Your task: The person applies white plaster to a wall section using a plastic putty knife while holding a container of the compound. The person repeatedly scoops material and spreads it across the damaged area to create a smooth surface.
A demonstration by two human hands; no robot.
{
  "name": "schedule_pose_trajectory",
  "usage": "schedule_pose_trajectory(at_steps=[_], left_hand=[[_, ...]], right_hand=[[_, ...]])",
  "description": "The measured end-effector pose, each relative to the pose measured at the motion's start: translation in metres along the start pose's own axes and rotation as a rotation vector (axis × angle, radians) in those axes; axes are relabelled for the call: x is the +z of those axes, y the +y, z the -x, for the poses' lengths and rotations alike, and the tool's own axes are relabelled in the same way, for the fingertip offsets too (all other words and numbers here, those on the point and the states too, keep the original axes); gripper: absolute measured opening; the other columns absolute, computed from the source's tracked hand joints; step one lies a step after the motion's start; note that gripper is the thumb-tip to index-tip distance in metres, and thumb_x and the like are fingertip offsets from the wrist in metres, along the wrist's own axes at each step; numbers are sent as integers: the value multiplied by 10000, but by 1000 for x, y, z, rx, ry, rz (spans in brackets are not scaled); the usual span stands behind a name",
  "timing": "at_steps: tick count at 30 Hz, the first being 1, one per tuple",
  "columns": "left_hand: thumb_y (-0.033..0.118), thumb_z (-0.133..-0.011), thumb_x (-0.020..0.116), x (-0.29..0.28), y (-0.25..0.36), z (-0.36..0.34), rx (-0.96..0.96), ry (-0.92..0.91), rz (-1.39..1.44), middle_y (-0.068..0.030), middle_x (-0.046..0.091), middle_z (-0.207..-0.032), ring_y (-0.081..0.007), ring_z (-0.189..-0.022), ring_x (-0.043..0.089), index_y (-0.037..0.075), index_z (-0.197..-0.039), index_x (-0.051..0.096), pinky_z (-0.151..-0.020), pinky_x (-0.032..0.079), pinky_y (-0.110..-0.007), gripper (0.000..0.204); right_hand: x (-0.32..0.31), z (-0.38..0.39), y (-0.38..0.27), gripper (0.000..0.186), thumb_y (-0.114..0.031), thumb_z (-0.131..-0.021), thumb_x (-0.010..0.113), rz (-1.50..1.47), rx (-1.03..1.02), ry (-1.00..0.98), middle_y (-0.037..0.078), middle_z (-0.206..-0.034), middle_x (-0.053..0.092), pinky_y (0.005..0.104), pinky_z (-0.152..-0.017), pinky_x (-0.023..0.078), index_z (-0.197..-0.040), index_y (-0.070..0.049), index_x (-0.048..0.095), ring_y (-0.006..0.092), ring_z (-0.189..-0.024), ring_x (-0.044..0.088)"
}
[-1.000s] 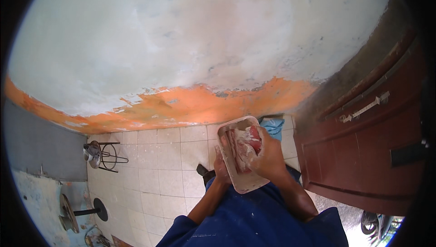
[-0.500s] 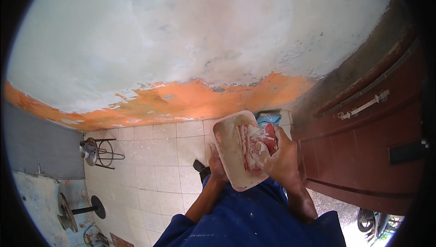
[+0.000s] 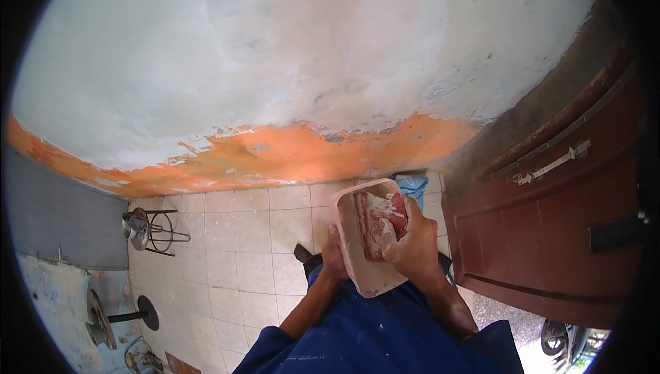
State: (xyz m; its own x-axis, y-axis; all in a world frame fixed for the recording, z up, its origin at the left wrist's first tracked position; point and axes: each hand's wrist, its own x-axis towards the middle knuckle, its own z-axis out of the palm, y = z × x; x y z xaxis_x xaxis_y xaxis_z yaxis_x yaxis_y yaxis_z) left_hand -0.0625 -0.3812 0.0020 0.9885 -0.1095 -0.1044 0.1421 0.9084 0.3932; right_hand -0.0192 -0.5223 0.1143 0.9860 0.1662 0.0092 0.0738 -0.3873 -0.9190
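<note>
A pale rectangular tub (image 3: 349,264) is held in front of my waist. My left hand (image 3: 334,254) is closed on its left side, fingers partly hidden beneath it. With my right hand (image 3: 416,243) I grip a red putty spreader (image 3: 371,219), its face smeared with white paste. The spreader is down inside the tub, its wide edge toward the left wall of the tub. My right thumb, coated in white, presses on the spreader.
Ahead stands a wall (image 3: 309,51) with white filler over peeling orange paint (image 3: 289,154). A brown door (image 3: 543,229) is on the right. On the tiled floor (image 3: 251,229) are a stool (image 3: 159,229) at left and a blue bag (image 3: 412,185) by the wall.
The tub has tipped and its inner wall shows more. My right hand and the spreader have moved slightly left and lower into the tub. My left hand keeps its hold.
</note>
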Motion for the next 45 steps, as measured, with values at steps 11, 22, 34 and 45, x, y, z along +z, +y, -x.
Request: schedule_pose_trajectory(at_steps=[11,22,34,45], left_hand=[[434,-1009,202,14,2,-3,97,206,-123,-144,460,-1307,-259,-1146,515,31,-1392,308,-983,453,-398,566],[419,-1014,204,8,5,-1,81,-2,2,-137,483,-1268,-240,-1118,532,36,-1376,331,-973,462,-387,541],[504,-979,244,11,9,-6,104,52,-395,-189,451,-1341,-325,-1185,496,36,-1398,314,-1023,403,-461,632],[423,-1010,185,-1,1,-5,101,-153,100,-156,453,-1313,-278,-1177,489,66,-1390,308,-1039,389,-417,535]], right_hand=[[22,-5,7,542,0,-658,655,-175,46,87,271,-911,654,330,-741,523,-1151,108,458,341,-888,675],[15,-10,21,547,-7,-598,676,21,-75,-112,276,-867,637,392,-765,523,-1088,107,464,386,-890,654],[22,-23,4,412,-7,-682,645,19,-56,-108,267,-887,625,371,-744,504,-1050,107,501,401,-870,642],[16,-27,0,324,4,-704,642,148,-142,-250,261,-892,625,406,-747,506,-991,84,513,414,-876,626]])
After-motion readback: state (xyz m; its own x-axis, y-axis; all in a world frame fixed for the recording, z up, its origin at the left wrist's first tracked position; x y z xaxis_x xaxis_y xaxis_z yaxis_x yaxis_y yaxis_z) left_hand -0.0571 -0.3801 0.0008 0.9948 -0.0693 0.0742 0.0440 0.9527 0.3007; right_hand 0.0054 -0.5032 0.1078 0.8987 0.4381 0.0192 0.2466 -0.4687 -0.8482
